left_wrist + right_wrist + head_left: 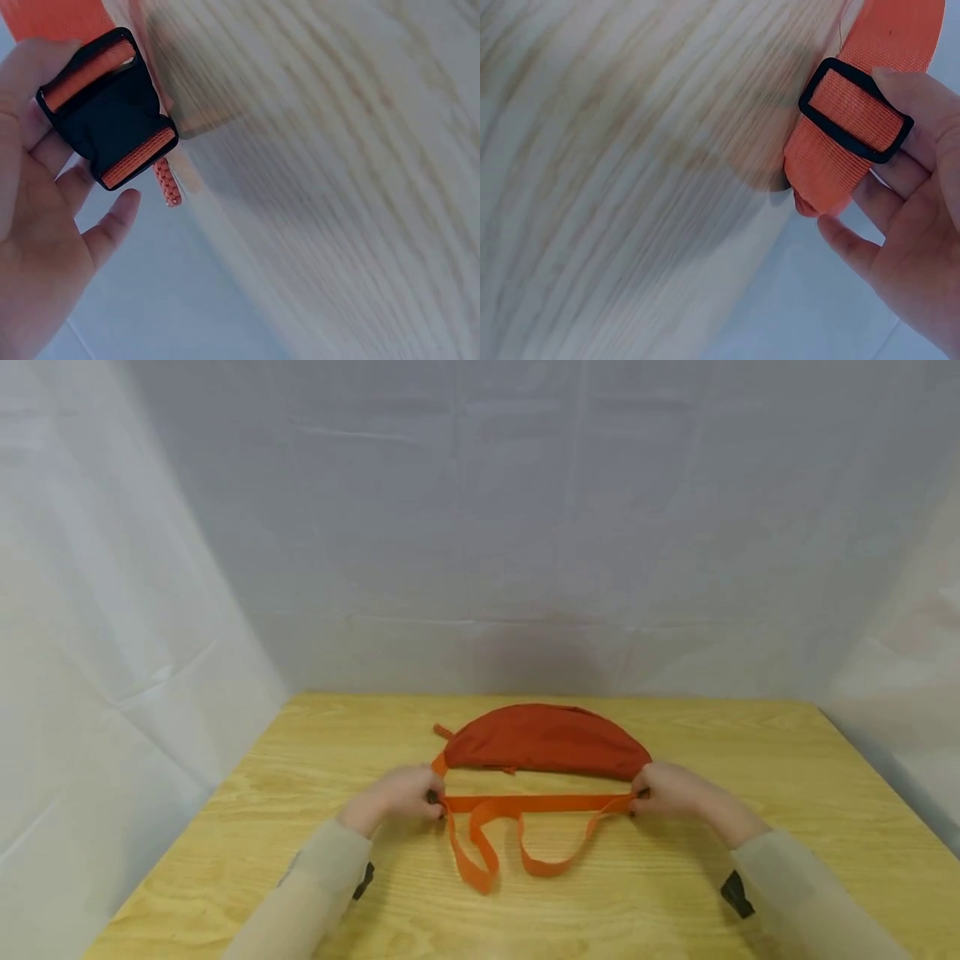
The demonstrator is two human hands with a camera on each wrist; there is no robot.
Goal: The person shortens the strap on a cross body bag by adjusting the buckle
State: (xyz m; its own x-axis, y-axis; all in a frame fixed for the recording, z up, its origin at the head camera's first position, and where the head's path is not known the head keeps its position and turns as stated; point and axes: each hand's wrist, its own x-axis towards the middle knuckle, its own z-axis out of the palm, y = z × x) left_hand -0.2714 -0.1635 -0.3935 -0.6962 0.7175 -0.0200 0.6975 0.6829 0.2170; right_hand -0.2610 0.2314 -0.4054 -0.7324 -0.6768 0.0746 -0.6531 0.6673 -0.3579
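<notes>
A red waist bag [551, 739] lies on the table with its curved edge toward the back. Its orange strap [536, 804] stretches between both hands in front of it, with loose loops hanging below. My left hand [408, 792] pinches the strap's black side-release buckle [112, 116], which is fastened in the left wrist view. A braided orange zipper pull [169, 184] shows behind it. At the bag's right end my right hand [670, 789] holds the strap beside a black rectangular slider [844, 133], thumb on its edge. Some fingers are partly hidden behind the strap.
The light wooden table [525, 918] carries the bag near its back edge. White sheeting [480, 543] hangs behind and along both sides. Black bands [738, 895] show at the wrists.
</notes>
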